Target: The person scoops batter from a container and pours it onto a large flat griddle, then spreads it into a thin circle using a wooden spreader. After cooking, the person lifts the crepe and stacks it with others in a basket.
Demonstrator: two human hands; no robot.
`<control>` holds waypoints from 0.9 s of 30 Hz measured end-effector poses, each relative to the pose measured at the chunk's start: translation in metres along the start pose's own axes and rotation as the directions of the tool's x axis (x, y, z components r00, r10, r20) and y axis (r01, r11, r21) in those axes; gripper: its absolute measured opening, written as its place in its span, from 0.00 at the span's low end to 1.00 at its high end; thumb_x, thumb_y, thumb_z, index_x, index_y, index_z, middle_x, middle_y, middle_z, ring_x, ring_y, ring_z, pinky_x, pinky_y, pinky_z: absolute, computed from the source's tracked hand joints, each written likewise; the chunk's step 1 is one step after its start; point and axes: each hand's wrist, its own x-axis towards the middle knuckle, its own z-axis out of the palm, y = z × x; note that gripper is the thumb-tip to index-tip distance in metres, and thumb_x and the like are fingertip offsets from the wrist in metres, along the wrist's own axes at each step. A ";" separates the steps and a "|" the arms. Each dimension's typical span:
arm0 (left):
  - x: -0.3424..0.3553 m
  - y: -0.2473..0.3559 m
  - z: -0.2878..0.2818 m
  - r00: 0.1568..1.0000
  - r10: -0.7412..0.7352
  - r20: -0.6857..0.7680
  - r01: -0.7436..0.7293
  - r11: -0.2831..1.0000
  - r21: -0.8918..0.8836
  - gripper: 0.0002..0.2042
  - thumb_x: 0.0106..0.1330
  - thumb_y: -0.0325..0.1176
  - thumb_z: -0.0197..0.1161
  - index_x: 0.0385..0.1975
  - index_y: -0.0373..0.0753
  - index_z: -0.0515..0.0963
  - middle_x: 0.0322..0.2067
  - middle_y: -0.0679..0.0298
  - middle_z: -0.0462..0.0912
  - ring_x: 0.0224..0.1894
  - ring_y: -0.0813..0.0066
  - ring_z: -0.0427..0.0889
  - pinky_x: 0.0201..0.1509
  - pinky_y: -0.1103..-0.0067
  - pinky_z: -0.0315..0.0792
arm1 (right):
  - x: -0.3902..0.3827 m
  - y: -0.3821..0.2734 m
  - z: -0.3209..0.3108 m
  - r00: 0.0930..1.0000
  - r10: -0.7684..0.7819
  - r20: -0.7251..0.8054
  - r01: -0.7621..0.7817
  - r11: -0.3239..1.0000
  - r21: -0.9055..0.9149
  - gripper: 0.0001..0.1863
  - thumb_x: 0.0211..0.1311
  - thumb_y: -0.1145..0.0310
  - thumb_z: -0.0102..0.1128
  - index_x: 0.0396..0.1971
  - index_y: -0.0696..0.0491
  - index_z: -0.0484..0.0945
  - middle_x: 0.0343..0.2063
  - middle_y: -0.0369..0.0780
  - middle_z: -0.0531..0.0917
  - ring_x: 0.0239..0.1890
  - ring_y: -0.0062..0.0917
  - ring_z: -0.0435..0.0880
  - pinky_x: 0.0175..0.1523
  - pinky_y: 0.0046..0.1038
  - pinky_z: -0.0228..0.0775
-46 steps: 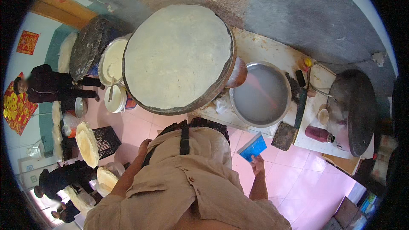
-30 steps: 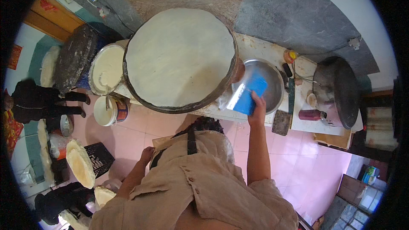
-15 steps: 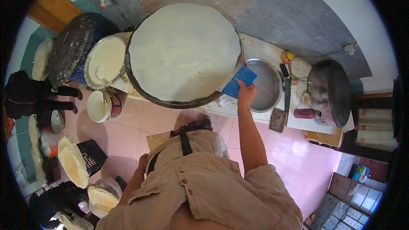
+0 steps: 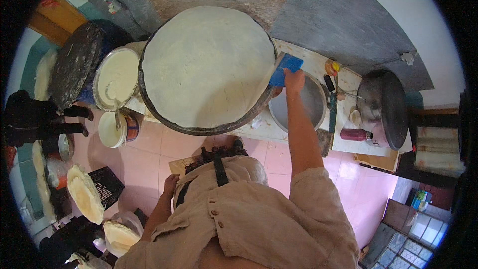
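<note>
A thin pale sheet of batter [image 4: 206, 65] covers the large round griddle [image 4: 199, 131] in front of me. My right hand [image 4: 295, 80] is closed on a blue scraper [image 4: 287, 68], whose edge meets the right rim of the griddle. Beneath my right wrist sits a wide metal basin [image 4: 311, 102], partly hidden by my forearm. My left hand [image 4: 171, 184] hangs low beside my left hip, touching none of the cookware. Its fingers are too small and too hidden to make out their pose.
Left of the griddle stand a tub of pale batter [image 4: 117, 77] and a white bucket [image 4: 110, 129]. At the right are a dark-lidded pot [image 4: 386, 109], a maroon flask [image 4: 354, 134] and a brush-like tool [image 4: 332, 112]. Round flatbreads [image 4: 85, 194] lie by a black crate [image 4: 107, 187].
My right hand has carried the blue scraper farther along the griddle's right rim, away from me. My left hand has come out a little from my side. The view has shifted slightly.
</note>
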 end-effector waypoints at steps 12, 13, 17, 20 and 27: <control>-0.015 -0.051 0.048 1.000 -0.021 0.010 0.023 0.980 -0.197 0.13 0.64 0.33 0.56 0.43 0.34 0.79 0.39 0.60 0.82 0.41 0.72 0.78 0.47 0.78 0.71 | 0.100 -0.024 0.012 0.930 -0.197 0.311 0.188 0.980 0.059 0.21 0.45 0.58 0.68 0.32 0.61 0.76 0.32 0.53 0.81 0.36 0.46 0.81 0.41 0.42 0.71; -0.011 -0.059 0.052 0.999 -0.047 0.007 0.047 0.979 -0.199 0.13 0.64 0.33 0.56 0.43 0.34 0.79 0.38 0.60 0.82 0.41 0.71 0.79 0.47 0.78 0.71 | 0.103 -0.023 0.014 0.921 -0.196 0.337 0.167 0.980 0.112 0.21 0.45 0.58 0.68 0.32 0.60 0.76 0.32 0.52 0.81 0.37 0.46 0.81 0.42 0.42 0.71; 0.005 -0.078 0.066 0.998 0.054 0.011 -0.050 0.972 -0.228 0.13 0.64 0.33 0.56 0.44 0.34 0.79 0.36 0.60 0.83 0.39 0.70 0.80 0.45 0.77 0.72 | 0.124 -0.031 0.033 0.892 -0.291 0.347 0.239 0.953 0.184 0.22 0.45 0.58 0.68 0.33 0.61 0.76 0.34 0.52 0.81 0.39 0.47 0.80 0.44 0.42 0.70; 0.003 -0.039 0.083 0.997 0.063 -0.042 -0.070 0.978 -0.197 0.13 0.64 0.33 0.56 0.43 0.34 0.79 0.35 0.60 0.83 0.38 0.70 0.81 0.44 0.76 0.73 | 0.154 -0.050 0.058 0.883 -0.339 0.323 0.350 0.936 0.027 0.23 0.45 0.57 0.68 0.34 0.62 0.76 0.36 0.53 0.81 0.41 0.49 0.79 0.45 0.43 0.70; -0.013 -0.042 0.103 0.987 0.007 -0.160 -0.022 0.996 -0.091 0.14 0.60 0.35 0.59 0.42 0.35 0.79 0.33 0.59 0.83 0.36 0.70 0.81 0.42 0.75 0.73 | 0.190 -0.120 0.111 0.817 -0.498 0.292 0.522 0.853 -0.007 0.19 0.48 0.60 0.67 0.32 0.61 0.79 0.30 0.52 0.82 0.33 0.43 0.82 0.41 0.39 0.71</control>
